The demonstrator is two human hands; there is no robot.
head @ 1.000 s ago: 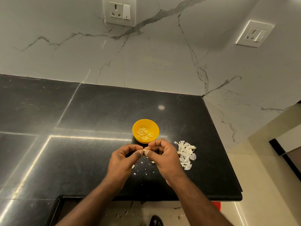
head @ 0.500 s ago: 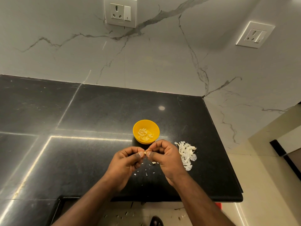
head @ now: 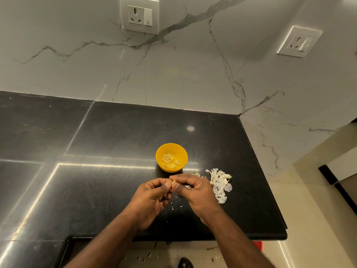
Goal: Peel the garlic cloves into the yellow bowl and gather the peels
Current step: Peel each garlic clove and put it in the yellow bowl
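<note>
A small yellow bowl (head: 182,151) stands on the black counter (head: 116,190) with several peeled garlic cloves (head: 170,161) inside. Just in front of it, my left hand (head: 150,200) and my right hand (head: 197,192) meet fingertip to fingertip and pinch one small garlic clove (head: 173,182) between them. Only the clove's pale tip shows; the rest is hidden by my thumbs and fingers. A heap of white peels (head: 220,182) lies on the counter right of my right hand. A few tiny peel flakes (head: 176,202) are scattered under my hands.
The counter's right edge (head: 270,190) and front edge (head: 212,237) are close to the peel heap. A marble wall with two socket plates (head: 139,15) rises behind. More peel bits lie on the floor (head: 146,256) below the front edge.
Both hands stay together on the clove and have shifted slightly; my fingers have worked round it. The bowl and peel heap have not moved.
</note>
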